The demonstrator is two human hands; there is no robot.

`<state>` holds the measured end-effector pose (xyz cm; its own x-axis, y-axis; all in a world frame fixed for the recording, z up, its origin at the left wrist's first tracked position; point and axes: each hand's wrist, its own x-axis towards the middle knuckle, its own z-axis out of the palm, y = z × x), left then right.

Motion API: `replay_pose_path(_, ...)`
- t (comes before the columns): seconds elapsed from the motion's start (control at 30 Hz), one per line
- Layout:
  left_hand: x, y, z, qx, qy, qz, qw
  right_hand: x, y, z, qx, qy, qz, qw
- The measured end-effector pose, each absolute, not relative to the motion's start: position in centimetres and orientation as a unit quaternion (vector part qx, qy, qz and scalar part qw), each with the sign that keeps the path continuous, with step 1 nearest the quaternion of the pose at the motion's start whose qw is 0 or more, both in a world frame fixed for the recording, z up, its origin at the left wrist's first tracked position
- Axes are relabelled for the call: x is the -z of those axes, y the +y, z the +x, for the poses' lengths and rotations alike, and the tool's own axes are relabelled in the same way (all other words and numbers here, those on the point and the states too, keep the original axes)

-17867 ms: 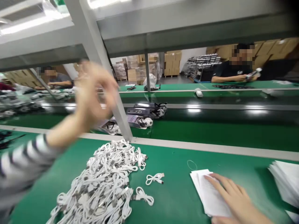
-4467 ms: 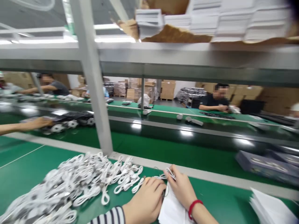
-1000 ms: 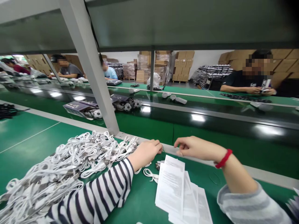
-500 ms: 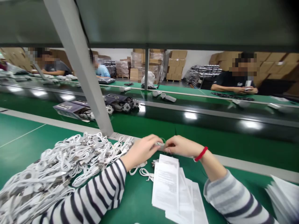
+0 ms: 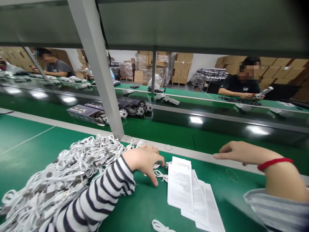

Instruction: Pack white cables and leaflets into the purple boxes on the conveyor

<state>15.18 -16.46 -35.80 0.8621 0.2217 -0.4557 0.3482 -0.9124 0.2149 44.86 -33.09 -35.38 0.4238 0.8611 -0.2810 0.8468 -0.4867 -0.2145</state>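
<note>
My left hand [image 5: 145,160] is open, its fingers spread downward on the green bench [image 5: 36,141] beside a small coiled white cable [image 5: 161,175]. It sits at the right edge of a big pile of coiled white cables [image 5: 67,170]. My right hand [image 5: 238,151], with a red band on its wrist, hovers over the bench's grey far rail with the fingers stretched out to the left and nothing visible in them. Between my hands lies a fanned stack of white printed leaflets [image 5: 190,190].
Thin elastic rings lie on the rail [image 5: 168,147] and on the bench [image 5: 231,175]. A slanted grey post [image 5: 103,80] rises behind the pile. Beyond it a conveyor carries boxes and small football-patterned items [image 5: 136,111]. People work on the far side [image 5: 241,88]. Another coiled cable [image 5: 161,226] lies at the bottom edge.
My hands, which met fingertip to fingertip at the rail, have parted. The right hand swung away to the right. The left dropped to the bench by the small coiled cable.
</note>
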Motion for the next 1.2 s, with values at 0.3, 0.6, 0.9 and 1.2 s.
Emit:
replay_pose_path(0.3, 37.9, -16.7, 16.4, 0.217, 0.116, 0.961, 0.127, 37.1, -29.4, 30.3, -0.172, -0.696, -0.696, -0.054)
replay_pose_path(0.6, 40.4, -17.4, 17.0, 0.112, 0.089, 0.981, 0.131, 38.6, -29.6, 30.4, -0.151, -0.732, -0.661, -0.069)
replay_pose_path(0.9, 38.9, -16.8, 16.8, 0.168, 0.088, 0.969, 0.158, 34.0, -30.0, 36.9, -0.383, -0.684, -0.608, 0.124)
replay_pose_path(1.2, 39.8, -18.5, 16.8, 0.155, 0.098, 0.977, 0.104, 33.4, -30.5, 36.9, -0.348, -0.718, -0.592, 0.114)
